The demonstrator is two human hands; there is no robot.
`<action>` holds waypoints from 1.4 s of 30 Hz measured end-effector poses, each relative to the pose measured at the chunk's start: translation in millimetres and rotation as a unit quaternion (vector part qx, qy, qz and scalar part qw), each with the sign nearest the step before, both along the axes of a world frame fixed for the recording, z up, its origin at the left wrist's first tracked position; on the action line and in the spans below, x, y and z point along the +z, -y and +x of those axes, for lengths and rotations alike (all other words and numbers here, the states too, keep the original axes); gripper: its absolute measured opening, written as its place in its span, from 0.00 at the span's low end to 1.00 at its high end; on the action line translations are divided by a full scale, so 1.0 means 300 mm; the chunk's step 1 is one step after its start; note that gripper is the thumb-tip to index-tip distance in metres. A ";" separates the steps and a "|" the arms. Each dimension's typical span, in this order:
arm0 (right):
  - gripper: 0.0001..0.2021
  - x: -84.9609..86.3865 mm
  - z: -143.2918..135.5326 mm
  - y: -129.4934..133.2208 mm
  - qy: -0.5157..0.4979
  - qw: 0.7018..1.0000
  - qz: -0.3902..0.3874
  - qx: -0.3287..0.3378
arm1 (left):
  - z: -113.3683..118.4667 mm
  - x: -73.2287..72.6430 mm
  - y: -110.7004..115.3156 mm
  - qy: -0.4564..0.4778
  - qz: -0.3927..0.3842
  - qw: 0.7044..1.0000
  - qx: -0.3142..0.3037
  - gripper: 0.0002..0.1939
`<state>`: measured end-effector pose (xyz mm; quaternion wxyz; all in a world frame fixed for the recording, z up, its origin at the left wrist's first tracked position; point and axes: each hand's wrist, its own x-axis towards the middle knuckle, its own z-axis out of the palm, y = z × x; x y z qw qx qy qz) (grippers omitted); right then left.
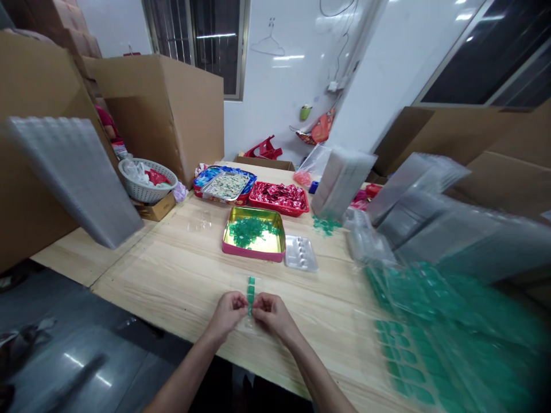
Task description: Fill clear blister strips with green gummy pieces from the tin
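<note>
A clear plastic tray (pixel 262 283) lies flat near the table's front edge, with a short column of green pieces (pixel 251 289) down its middle. My left hand (pixel 230 314) comes in from the left, fingers curled and pinched at the lowest piece. Opposite it, my right hand (pixel 273 314) pinches at the same piece from the right. The fingertips partly hide what they grip. Beyond the hands stands a pink-sided tin (pixel 253 254) with a gold inside, holding loose green pieces (pixel 247 230). A whitish moulded tray (pixel 300 264) sits beside the tin.
Farther back are a red basket (pixel 297 211) of red packets and a metal tray (pixel 209 192) of small pale pieces. Stacked clear trays (pixel 344 178) stand upright right of these. Blurred green-filled trays (pixel 413 358) cover the right side. Another clear stack (pixel 81 178) leans at left.
</note>
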<state>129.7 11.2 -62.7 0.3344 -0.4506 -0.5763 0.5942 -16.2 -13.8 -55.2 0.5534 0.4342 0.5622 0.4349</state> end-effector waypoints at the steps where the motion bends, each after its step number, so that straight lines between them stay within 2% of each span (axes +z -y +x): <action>1: 0.02 -0.006 0.000 0.001 0.047 0.998 0.044 -0.001 | 0.005 -0.015 0.000 -0.056 0.025 0.998 0.002 0.03; 3: 0.04 -0.009 -0.004 0.004 0.134 0.983 0.126 -0.007 | 0.013 -0.035 -0.001 -0.143 0.056 0.988 0.005 0.04; 6: 0.08 -0.002 -0.010 0.007 0.211 0.956 0.201 -0.015 | 0.018 -0.042 -0.005 -0.182 0.057 0.982 0.012 0.06; 16: 0.09 -0.017 -0.013 0.000 0.265 0.937 0.226 -0.029 | 0.023 -0.031 -0.014 -0.181 0.042 0.982 0.023 0.04; 17: 0.09 -0.010 -0.012 0.001 0.261 0.937 0.229 -0.029 | 0.022 -0.022 -0.013 -0.153 0.031 0.987 0.029 0.07; 19: 0.08 0.013 -0.012 0.007 0.234 0.941 0.240 -0.037 | 0.015 0.006 -0.011 -0.037 -0.025 0.998 0.041 0.18; 21: 0.07 0.048 -0.018 0.022 0.192 0.947 0.255 -0.037 | 0.007 0.040 -0.009 0.113 -0.088 0.988 0.051 0.28; 23: 0.06 0.088 -0.032 0.042 0.153 0.950 0.271 -0.009 | 0.001 0.072 -0.007 0.205 -0.113 0.971 0.050 0.31; 26: 0.06 0.141 -0.061 0.072 0.138 0.946 0.292 0.037 | 0.005 0.102 -0.004 0.241 -0.100 0.964 0.057 0.33; 29: 0.13 0.167 -0.081 0.087 0.164 0.937 0.304 0.046 | 0.018 0.112 0.002 0.231 -0.087 0.967 0.068 0.33; 32: 0.16 0.172 -0.084 0.086 0.169 0.937 0.298 0.071 | 0.027 0.111 0.006 0.225 -0.097 0.968 0.056 0.33; 35: 0.13 0.169 -0.073 0.075 0.147 0.946 0.277 0.080 | 0.024 0.111 0.011 0.239 -0.107 0.964 0.041 0.33; 37: 0.11 0.160 -0.060 0.065 0.123 0.962 0.234 0.071 | 0.018 0.111 0.017 0.243 -0.096 0.965 0.037 0.31; 42: 0.04 0.111 -0.022 0.037 0.017 0.995 0.097 0.033 | 0.003 0.105 0.034 0.168 -0.010 0.985 0.041 0.14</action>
